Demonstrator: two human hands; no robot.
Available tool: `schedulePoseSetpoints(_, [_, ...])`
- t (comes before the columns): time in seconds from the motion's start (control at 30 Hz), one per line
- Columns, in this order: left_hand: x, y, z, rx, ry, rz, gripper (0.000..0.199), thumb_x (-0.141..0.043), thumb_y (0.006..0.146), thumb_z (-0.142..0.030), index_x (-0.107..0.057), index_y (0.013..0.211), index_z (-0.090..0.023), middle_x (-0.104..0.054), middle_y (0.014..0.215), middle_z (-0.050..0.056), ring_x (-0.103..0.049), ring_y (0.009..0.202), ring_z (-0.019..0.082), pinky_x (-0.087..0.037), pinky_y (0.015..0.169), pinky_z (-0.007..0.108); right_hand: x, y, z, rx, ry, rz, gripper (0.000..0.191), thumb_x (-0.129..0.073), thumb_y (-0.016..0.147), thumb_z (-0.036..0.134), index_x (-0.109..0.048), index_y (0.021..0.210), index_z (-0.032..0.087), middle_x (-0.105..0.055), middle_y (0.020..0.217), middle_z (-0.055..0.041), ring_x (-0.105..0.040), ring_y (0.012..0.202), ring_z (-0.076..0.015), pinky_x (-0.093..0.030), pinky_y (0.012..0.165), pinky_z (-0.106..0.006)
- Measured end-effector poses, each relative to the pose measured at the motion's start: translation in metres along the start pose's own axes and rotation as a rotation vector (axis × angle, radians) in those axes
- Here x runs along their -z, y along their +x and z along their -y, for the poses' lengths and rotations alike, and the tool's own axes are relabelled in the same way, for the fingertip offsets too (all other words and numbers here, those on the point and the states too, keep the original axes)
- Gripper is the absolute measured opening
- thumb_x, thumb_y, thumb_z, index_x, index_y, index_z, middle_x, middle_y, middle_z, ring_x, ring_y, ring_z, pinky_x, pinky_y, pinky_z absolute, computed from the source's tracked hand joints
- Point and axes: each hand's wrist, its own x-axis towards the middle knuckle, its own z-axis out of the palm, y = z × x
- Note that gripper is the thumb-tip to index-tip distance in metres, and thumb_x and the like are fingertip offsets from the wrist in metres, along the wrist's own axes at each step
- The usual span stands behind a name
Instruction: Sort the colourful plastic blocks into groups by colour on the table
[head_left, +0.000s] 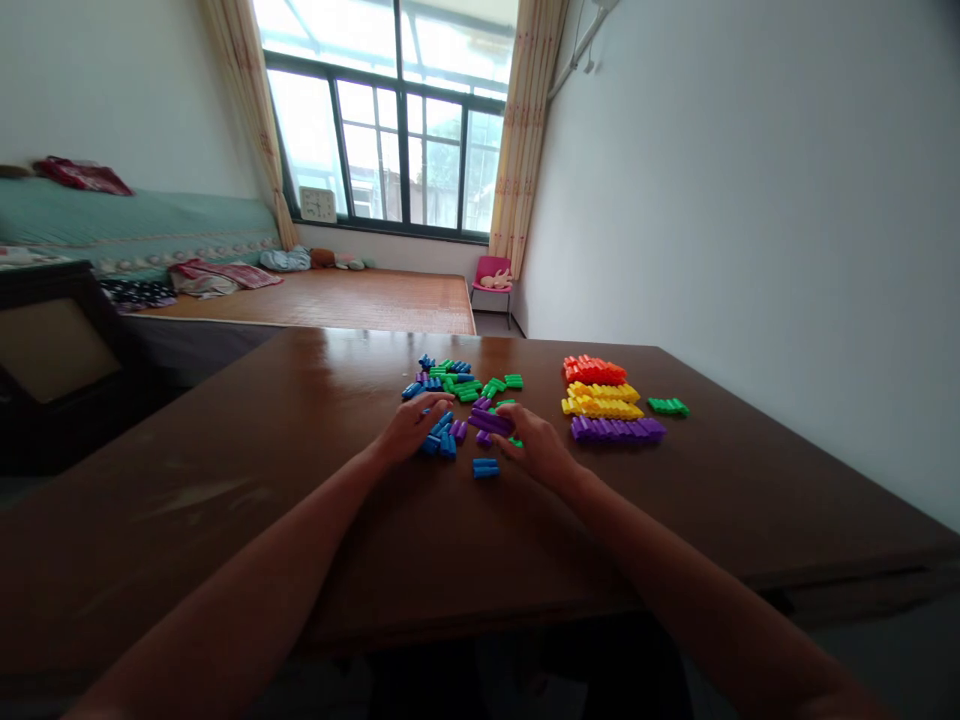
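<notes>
My right hand (536, 445) pinches a purple plastic piece (490, 420) between thumb and fingers, just above the loose pile. My left hand (412, 425) reaches over the left side of the pile, its fingers stretched out and apart. Beneath and beside it lie several blue plastic pieces (441, 440), partly hidden by the fingers. Green plastic pieces (463, 388) are mixed in behind the hands. One small blue block (485, 467) lies apart, nearer to me. Whether the left fingertips touch any piece, I cannot tell.
To the right on the brown table (300, 550) stand rows of joined pieces: a red row (595, 370), yellow rows (602, 400) and a purple row (618, 430). A short green row (667, 406) lies beyond them. A bed (375, 298) stands past the table's far edge.
</notes>
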Motion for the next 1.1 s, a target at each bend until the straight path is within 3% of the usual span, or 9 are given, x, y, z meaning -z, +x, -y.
schedulePoseSetpoints(0.1, [-0.013, -0.004, -0.006, 0.046, -0.240, 0.182, 0.048, -0.043, 0.093, -0.051, -0.061, 0.121, -0.016, -0.070, 0.089, 0.006, -0.066, 0.076, 0.018, -0.055, 0.063, 0.027, -0.018, 0.013, 0.011, 0.083, -0.012, 0.010, 0.029, -0.060, 0.088, 0.030, -0.051, 0.115, 0.024, -0.064, 0.106, -0.0068, -0.060, 0.093, -0.0204, -0.047, 0.084, -0.034])
schedulePoseSetpoints(0.2, [-0.010, -0.003, -0.003, 0.096, -0.299, 0.209, 0.046, -0.052, 0.088, -0.054, -0.065, 0.108, -0.015, -0.067, 0.073, 0.002, -0.063, 0.063, 0.015, -0.052, 0.053, 0.023, -0.026, 0.016, 0.012, 0.113, -0.070, 0.017, 0.026, -0.057, 0.090, 0.029, -0.053, 0.115, 0.023, -0.064, 0.105, -0.0079, -0.058, 0.097, -0.0219, -0.047, 0.085, -0.034])
schedulePoseSetpoints(0.37, [0.009, 0.003, 0.003, 0.161, -0.181, 0.116, 0.047, -0.052, 0.085, -0.057, -0.067, 0.101, -0.016, -0.067, 0.073, 0.002, -0.062, 0.062, 0.015, -0.052, 0.055, 0.025, -0.012, 0.005, -0.017, -0.035, -0.239, 0.024, 0.025, -0.060, 0.088, 0.029, -0.058, 0.112, 0.021, -0.065, 0.096, -0.0081, -0.058, 0.090, -0.0221, -0.047, 0.082, -0.034])
schedulePoseSetpoints(0.53, [0.000, 0.000, 0.000, 0.028, -0.074, 0.161, 0.042, -0.054, 0.086, -0.051, -0.069, 0.109, -0.019, -0.072, 0.104, 0.006, -0.066, 0.093, 0.021, -0.054, 0.082, 0.031, 0.006, -0.009, -0.058, -0.251, -0.331, 0.037, 0.021, -0.063, 0.085, 0.033, -0.065, 0.100, 0.018, -0.065, 0.101, -0.0109, -0.058, 0.097, -0.0245, -0.045, 0.090, -0.038])
schedulePoseSetpoints(0.6, [-0.007, -0.002, -0.002, 0.011, -0.069, 0.177, 0.041, -0.055, 0.086, -0.049, -0.068, 0.112, -0.020, -0.072, 0.104, 0.005, -0.065, 0.094, 0.021, -0.053, 0.084, 0.032, 0.008, -0.008, -0.059, -0.230, -0.312, -0.011, 0.024, -0.062, 0.086, 0.033, -0.065, 0.105, 0.018, -0.064, 0.107, -0.0122, -0.057, 0.103, -0.0258, -0.044, 0.094, -0.041])
schedulePoseSetpoints(0.7, [-0.013, -0.003, -0.005, -0.005, -0.069, 0.168, 0.036, -0.057, 0.086, -0.047, -0.068, 0.106, -0.020, -0.072, 0.098, 0.005, -0.065, 0.088, 0.019, -0.053, 0.082, 0.032, 0.000, -0.002, -0.035, -0.110, -0.175, -0.129, 0.023, -0.054, 0.091, 0.030, -0.064, 0.110, 0.021, -0.065, 0.111, -0.0109, -0.056, 0.108, -0.0248, -0.043, 0.097, -0.041])
schedulePoseSetpoints(0.87, [-0.013, -0.005, -0.014, -0.037, -0.101, 0.182, 0.032, -0.058, 0.086, -0.047, -0.069, 0.098, -0.020, -0.072, 0.094, 0.004, -0.066, 0.086, 0.019, -0.052, 0.077, 0.028, -0.027, 0.007, 0.012, -0.069, 0.199, 0.011, 0.022, -0.058, 0.088, 0.034, -0.059, 0.108, 0.025, -0.069, 0.095, -0.0017, -0.064, 0.080, -0.0157, -0.051, 0.074, -0.029])
schedulePoseSetpoints(0.97, [-0.008, -0.005, -0.016, -0.004, -0.121, 0.142, 0.036, -0.056, 0.087, -0.049, -0.068, 0.103, -0.019, -0.073, 0.098, 0.005, -0.066, 0.089, 0.020, -0.052, 0.076, 0.028, -0.024, 0.010, 0.002, -0.150, 0.248, -0.019, 0.019, -0.061, 0.085, 0.033, -0.058, 0.100, 0.023, -0.069, 0.088, -0.0003, -0.064, 0.075, -0.0148, -0.050, 0.069, -0.027])
schedulePoseSetpoints(1.1, [0.004, -0.001, -0.005, 0.091, -0.118, -0.042, 0.044, -0.050, 0.089, -0.053, -0.066, 0.109, -0.018, -0.073, 0.101, 0.007, -0.068, 0.091, 0.021, -0.054, 0.078, 0.030, 0.002, 0.009, -0.047, -0.379, 0.025, -0.142, 0.011, -0.058, 0.086, 0.027, -0.059, 0.096, 0.021, -0.071, 0.088, -0.0043, -0.066, 0.080, -0.0176, -0.048, 0.072, -0.029])
